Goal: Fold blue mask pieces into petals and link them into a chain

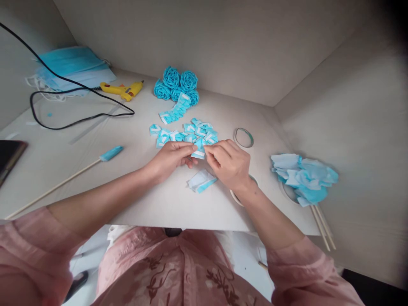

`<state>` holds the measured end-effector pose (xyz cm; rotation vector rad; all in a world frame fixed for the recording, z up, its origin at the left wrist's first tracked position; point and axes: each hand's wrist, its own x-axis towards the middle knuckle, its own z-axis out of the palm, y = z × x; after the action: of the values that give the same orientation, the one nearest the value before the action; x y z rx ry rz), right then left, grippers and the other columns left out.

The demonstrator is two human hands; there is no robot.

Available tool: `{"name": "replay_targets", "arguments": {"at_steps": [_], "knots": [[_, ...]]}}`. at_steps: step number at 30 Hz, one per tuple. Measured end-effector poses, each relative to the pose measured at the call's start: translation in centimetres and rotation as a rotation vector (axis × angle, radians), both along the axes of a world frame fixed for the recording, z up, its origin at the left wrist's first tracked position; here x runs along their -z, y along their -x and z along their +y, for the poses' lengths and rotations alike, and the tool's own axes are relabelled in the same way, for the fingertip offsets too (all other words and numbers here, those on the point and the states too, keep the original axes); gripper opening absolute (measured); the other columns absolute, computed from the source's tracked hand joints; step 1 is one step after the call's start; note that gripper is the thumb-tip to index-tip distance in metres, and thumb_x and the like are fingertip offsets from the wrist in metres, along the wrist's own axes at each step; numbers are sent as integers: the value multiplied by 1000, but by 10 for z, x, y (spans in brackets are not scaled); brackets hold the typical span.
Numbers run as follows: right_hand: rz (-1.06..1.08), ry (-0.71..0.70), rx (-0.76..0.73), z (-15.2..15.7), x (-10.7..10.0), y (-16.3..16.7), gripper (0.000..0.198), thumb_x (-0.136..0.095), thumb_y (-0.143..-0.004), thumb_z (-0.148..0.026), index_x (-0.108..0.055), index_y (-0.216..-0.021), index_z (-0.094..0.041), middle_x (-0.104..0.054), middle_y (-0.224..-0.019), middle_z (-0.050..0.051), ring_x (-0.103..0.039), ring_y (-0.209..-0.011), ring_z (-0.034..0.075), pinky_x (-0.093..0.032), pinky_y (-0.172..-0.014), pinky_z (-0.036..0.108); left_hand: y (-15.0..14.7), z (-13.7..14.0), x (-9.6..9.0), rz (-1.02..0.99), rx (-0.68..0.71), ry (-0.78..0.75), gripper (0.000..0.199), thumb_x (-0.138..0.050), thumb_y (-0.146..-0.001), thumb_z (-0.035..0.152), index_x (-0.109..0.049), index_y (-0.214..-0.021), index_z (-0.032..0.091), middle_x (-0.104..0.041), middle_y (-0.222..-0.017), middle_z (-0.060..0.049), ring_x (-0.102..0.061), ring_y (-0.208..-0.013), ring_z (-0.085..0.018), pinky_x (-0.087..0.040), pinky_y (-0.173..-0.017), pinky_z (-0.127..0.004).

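Note:
Between my two hands is a small folded piece of blue-and-white mask fabric. My left hand pinches its left side with thumb and fingers. On the right, my right hand closes its fingertips on the other side. Just beyond them lies a spread of similar folded blue pieces with white edges, partly hidden by my hands. A flat strip of the fabric rests on the table just below my fingers. Farther back, a row of joined folded pieces leans by several blue fabric roses.
Blue masks, a yellow glue gun and its black cable occupy the back left. A stick with a blue wrapped tip and a dark phone are left. A tape ring, crumpled fabric and sticks are right.

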<state>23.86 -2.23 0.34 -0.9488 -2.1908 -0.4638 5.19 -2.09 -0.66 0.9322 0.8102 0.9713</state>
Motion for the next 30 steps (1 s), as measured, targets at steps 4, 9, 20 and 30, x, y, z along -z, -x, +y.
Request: {"name": "replay_targets", "arguments": {"at_steps": [4, 9, 20, 30], "knots": [[-9, -47, -37, -1, 0, -1, 18, -56, -92, -14, -68, -81, -21, -71, -74, 1, -59, -69, 15, -41, -62, 29, 0, 1, 1, -30, -21, 21, 25, -77, -73, 34, -67, -73, 11, -66, -71, -4, -64, -66, -14, -47, -61, -26], [-18, 20, -77, -1, 1, -4, 19, -56, -93, -15, -73, -99, -21, -74, -82, 2, -61, -74, 16, -45, -65, 29, -1, 1, -1, -69, -32, 43, 23, -77, -72, 30, -67, -72, 10, -66, -71, -5, -64, -65, -14, -47, -58, -25], [443, 576, -127, 1, -4, -7, 33, -46, -99, -31, -62, -126, -24, -70, -90, 4, -64, -82, 17, -54, -73, 31, 1, 3, -3, 41, -31, -21, 25, -75, -75, 36, -68, -75, 12, -64, -69, -3, -59, -60, -11, -46, -57, -24], [633, 978, -270, 7, 9, -2, 49, -64, -86, -31, -55, -134, -24, -65, -88, 1, -59, -73, 13, -53, -63, 26, 0, -2, -4, 311, -3, -230, 39, -66, -80, 52, -61, -68, 15, -61, -60, 0, -53, -49, -8, -40, -51, -22]]}}
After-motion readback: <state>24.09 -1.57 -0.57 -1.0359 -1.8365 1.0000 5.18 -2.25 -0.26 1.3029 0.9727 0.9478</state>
